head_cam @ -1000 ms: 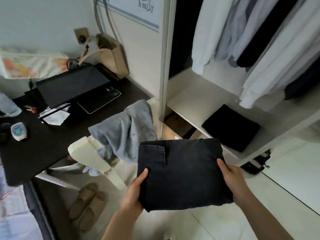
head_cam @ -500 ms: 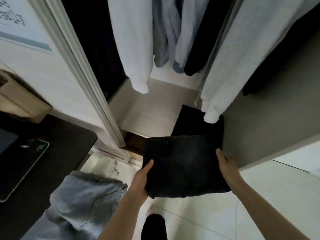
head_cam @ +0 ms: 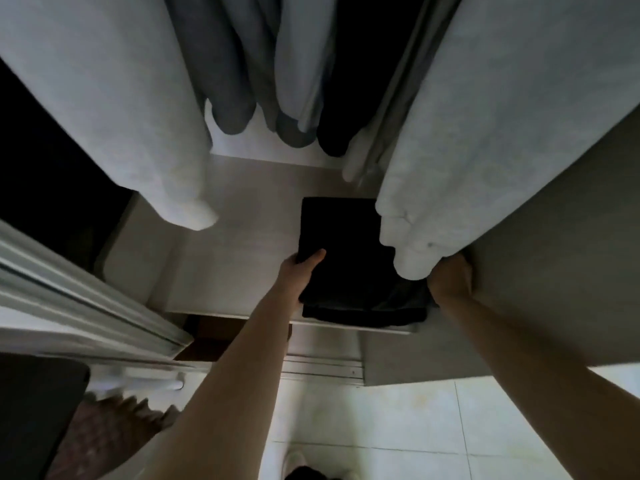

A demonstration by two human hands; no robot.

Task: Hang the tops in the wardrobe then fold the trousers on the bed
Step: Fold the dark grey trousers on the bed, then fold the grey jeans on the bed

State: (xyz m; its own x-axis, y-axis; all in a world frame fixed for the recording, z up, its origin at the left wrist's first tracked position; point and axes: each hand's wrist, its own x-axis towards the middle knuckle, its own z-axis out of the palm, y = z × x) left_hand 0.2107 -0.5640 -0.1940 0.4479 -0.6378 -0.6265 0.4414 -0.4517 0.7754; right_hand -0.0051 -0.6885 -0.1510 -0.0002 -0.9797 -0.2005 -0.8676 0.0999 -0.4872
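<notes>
Folded dark trousers (head_cam: pixel 346 271) lie on the wardrobe shelf (head_cam: pixel 235 258), on top of another folded black garment whose front edge (head_cam: pixel 363 315) shows underneath. My left hand (head_cam: pixel 300 271) grips the trousers' left edge, thumb on top. My right hand (head_cam: pixel 450 280) holds the right edge, partly hidden behind a hanging white sleeve (head_cam: pixel 412 251). White, grey and black tops (head_cam: pixel 263 64) hang above the shelf.
The wardrobe's sliding door frame (head_cam: pixel 86 306) runs along the left. A dark desk corner (head_cam: pixel 38 393) and a grey garment (head_cam: pixel 110 427) sit at the lower left. Pale floor tiles (head_cam: pixel 381 427) and my foot (head_cam: pixel 304 469) lie below. A grey side panel (head_cam: pixel 554 271) stands right.
I stepped up to the wardrobe and both hands carried the folded trousers forward and down onto the shelf, over the black garment lying there.
</notes>
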